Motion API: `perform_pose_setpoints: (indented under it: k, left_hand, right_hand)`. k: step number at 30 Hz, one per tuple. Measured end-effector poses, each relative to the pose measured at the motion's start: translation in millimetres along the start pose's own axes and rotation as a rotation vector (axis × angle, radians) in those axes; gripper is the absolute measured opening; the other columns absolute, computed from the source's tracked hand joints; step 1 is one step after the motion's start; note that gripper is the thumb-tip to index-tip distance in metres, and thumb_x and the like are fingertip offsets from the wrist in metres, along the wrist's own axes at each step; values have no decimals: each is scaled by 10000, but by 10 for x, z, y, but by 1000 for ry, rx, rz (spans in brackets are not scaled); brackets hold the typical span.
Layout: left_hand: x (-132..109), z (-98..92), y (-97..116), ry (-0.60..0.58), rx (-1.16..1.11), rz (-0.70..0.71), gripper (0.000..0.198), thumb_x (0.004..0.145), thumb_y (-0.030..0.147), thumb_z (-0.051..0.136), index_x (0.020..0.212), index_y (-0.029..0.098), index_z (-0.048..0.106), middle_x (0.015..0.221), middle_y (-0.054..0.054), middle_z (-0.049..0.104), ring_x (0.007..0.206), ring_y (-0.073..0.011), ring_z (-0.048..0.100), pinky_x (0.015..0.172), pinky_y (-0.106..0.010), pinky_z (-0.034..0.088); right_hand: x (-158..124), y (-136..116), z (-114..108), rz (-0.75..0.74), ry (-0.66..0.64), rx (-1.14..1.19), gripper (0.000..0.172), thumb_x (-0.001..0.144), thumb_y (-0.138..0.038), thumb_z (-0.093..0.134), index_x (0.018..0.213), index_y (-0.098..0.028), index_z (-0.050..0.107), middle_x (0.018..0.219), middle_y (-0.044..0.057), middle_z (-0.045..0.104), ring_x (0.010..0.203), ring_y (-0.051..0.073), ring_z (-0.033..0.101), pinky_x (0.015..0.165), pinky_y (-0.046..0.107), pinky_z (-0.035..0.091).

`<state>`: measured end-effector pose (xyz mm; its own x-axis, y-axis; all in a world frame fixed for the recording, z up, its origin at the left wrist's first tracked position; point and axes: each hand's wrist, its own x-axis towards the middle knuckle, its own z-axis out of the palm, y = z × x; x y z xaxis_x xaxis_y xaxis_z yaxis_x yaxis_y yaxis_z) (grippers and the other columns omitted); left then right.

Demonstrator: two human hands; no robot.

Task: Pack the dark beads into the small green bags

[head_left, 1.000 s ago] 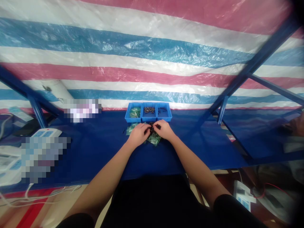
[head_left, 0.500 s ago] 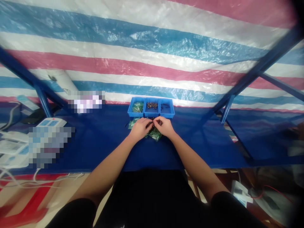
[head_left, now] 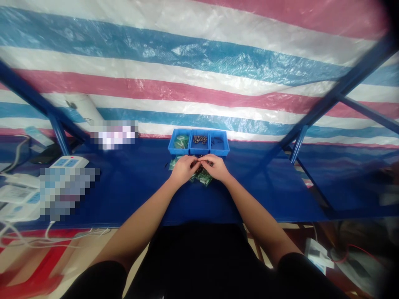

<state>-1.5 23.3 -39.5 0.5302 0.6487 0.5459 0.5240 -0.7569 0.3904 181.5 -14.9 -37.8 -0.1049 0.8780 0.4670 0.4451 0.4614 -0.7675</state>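
Note:
My left hand [head_left: 183, 169] and my right hand [head_left: 215, 166] meet at the fingertips, both closed in a pinch. Whatever lies between the fingers is too small and too covered to name. Beneath them, on the blue table, is a pile of small green pieces [head_left: 204, 178] that look like circuit boards, partly hidden by the hands. More pale green pieces [head_left: 173, 162] lie left of my left hand. Just beyond the hands stand three joined blue bins: the left bin [head_left: 173, 150] holds green pieces, the middle bin [head_left: 199, 152] small dark shiny metal parts, the right bin [head_left: 222, 151] a few thin black pieces.
White power strips [head_left: 72, 162] with cables lie on the table's left side, partly blurred out. Blue metal frame posts [head_left: 299, 143] rise on both sides. A striped plastic sheet [head_left: 199, 89] hangs behind the table [head_left: 264, 195]. A red stool [head_left: 37, 274] stands below left.
My right fingers have shifted slightly left and stretched over the left fingertips. The hands stay together above the pile; the view has moved very slightly.

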Motion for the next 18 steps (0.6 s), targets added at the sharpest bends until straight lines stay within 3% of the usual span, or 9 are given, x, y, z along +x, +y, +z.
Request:
perform_pose_setpoints:
  k: [4,9,18]
  left_hand:
    - [0,3,19,14,16,8,200,911,339,520,877,171,622,715,-33,605,693,-169,550,683,-303,443]
    - [-1,0,31,35,-2,-24,204,897,335,543,998,176,621,757,-31,635,708,-170,573,688,-303,459]
    - [8,8,46,67,-93,-3,198,926,322,514,979,187,650,918,-60,688,824,-181,627,779,-323,498]
  right_hand:
    - [2,-16,-14,-19,-1,5,211,869,-257,553,1001,-232,717,986,60,659,800,138,613,688,267,522]
    - [-6,-37,-17,-8,15,-21,202,865,-254,560,1006,-218,699,955,55,648,685,110,586,660,263,519]
    - [-7,18,17,9,63,-4,204,863,-286,560,1018,-203,663,941,56,664,750,137,619,656,265,519]
